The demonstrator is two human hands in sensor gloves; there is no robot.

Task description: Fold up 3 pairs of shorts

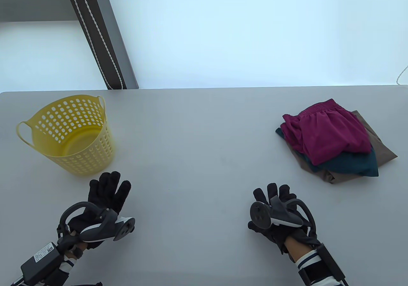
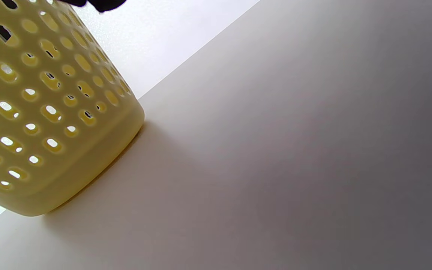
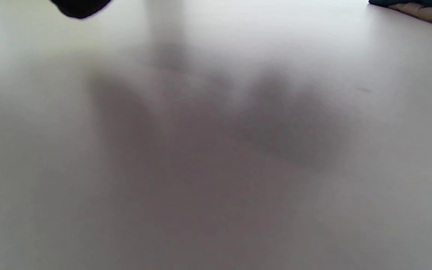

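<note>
Three folded pairs of shorts lie stacked at the table's right: magenta shorts [image 1: 328,133] on top, teal shorts [image 1: 350,165] under them, brown shorts [image 1: 381,146] at the bottom. A corner of the teal and brown shorts [image 3: 422,11] shows at the top right of the right wrist view. My left hand [image 1: 108,190] lies flat near the front left with fingers straight, holding nothing. My right hand [image 1: 275,196] rests near the front right with fingers relaxed and empty, well short of the stack. Only a dark fingertip [image 2: 103,4] shows in the left wrist view.
A yellow perforated basket [image 1: 68,133] with two handles stands empty at the left, just beyond my left hand; its wall [image 2: 43,112] fills the left of the left wrist view. The grey table [image 1: 197,158] ends at a far edge before a bright wall.
</note>
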